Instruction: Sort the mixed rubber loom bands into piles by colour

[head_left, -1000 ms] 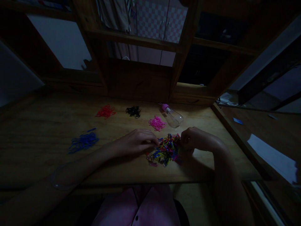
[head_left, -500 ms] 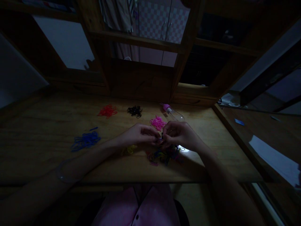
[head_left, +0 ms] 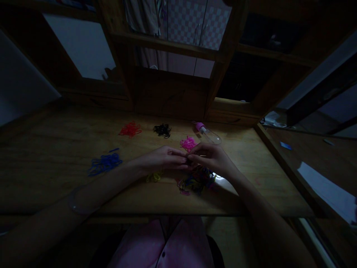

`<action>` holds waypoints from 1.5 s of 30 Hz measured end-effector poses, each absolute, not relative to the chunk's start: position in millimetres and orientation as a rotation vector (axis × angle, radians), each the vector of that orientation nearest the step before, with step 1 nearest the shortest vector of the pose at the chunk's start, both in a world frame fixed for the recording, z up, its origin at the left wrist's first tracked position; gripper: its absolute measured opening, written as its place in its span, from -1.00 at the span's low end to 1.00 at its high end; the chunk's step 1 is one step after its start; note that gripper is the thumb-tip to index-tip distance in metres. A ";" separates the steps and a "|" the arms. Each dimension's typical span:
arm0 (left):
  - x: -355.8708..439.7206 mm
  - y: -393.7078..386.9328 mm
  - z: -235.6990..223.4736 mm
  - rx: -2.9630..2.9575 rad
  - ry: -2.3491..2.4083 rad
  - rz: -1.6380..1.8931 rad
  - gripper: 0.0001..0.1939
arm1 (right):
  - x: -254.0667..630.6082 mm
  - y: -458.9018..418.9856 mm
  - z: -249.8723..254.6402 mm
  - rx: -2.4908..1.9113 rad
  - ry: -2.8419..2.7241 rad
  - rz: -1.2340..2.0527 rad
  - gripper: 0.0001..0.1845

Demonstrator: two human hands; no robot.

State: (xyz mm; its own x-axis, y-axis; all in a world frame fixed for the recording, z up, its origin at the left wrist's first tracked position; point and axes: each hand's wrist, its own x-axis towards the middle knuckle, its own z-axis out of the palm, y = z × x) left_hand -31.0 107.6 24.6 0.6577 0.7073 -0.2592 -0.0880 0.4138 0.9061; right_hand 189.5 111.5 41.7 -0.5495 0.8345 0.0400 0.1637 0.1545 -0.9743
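My left hand (head_left: 167, 159) and my right hand (head_left: 210, 157) meet fingertip to fingertip above the desk, both closed in a pinch. What lies between the fingertips is too small and dark to make out. Just under my right hand is a mixed pile of coloured rubber bands (head_left: 198, 182). Beyond the fingers sits a pink pile of bands (head_left: 188, 143). A small yellow pile (head_left: 155, 175) lies under my left wrist, partly hidden. Farther left are blue bands (head_left: 105, 163), red bands (head_left: 130, 129) and black bands (head_left: 162, 130).
A clear bottle with a pink cap (head_left: 209, 134) lies on its side behind my right hand. Wooden shelving (head_left: 170, 93) rises at the back of the desk. On the lower surface to the right are white paper (head_left: 326, 190) and a small blue packet (head_left: 286, 146).
My fingertips have come closer together and now touch; a gap showed between them before. The whole view has shifted slightly. The piles of bands look the same.
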 end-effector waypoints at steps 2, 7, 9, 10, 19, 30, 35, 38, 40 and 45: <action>-30.4 107.4 26.8 0.975 0.679 0.584 -0.83 | 190.1 112.0 46.6 -0.943 -1.857 1.391 -0.72; -29.1 109.5 29.3 0.811 0.690 0.610 -0.79 | 191.8 110.5 58.2 -0.956 -1.834 1.412 -0.75; -28.8 110.2 30.0 0.770 0.693 0.609 -0.75 | 192.6 109.5 60.1 -0.936 -1.808 1.443 -0.75; -28.7 110.3 30.4 0.767 0.689 0.614 -0.74 | 192.9 109.1 60.7 -0.925 -1.807 1.453 -0.75; -30.5 108.3 30.9 0.896 0.673 0.648 -0.77 | 196.0 106.5 67.4 -0.780 -1.963 1.397 -0.66; -44.7 129.3 21.0 0.973 0.894 0.940 -0.80 | 210.0 119.0 60.6 -0.883 -1.680 1.221 -0.81; -74.3 160.9 14.2 1.385 1.317 1.249 -0.77 | 220.5 127.8 52.0 -0.957 -1.610 1.217 -0.79; -88.4 174.6 8.7 1.747 1.513 1.301 -0.81 | 222.4 129.4 51.2 -0.951 -1.619 1.235 -0.78; -92.9 178.2 6.0 1.892 1.556 1.251 -0.79 | 223.9 129.1 53.2 -0.951 -1.681 1.251 -0.78; -90.0 173.9 7.0 2.107 1.641 1.177 -0.70 | 233.3 126.9 63.2 -0.975 -1.913 1.400 -0.75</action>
State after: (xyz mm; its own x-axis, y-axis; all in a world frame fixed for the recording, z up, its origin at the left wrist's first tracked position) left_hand -90.0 173.9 7.0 0.0544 0.8912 0.4504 0.7123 -0.3508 0.6080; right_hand 233.3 126.9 63.2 -0.5716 0.8202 0.0260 0.2236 0.1861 -0.9567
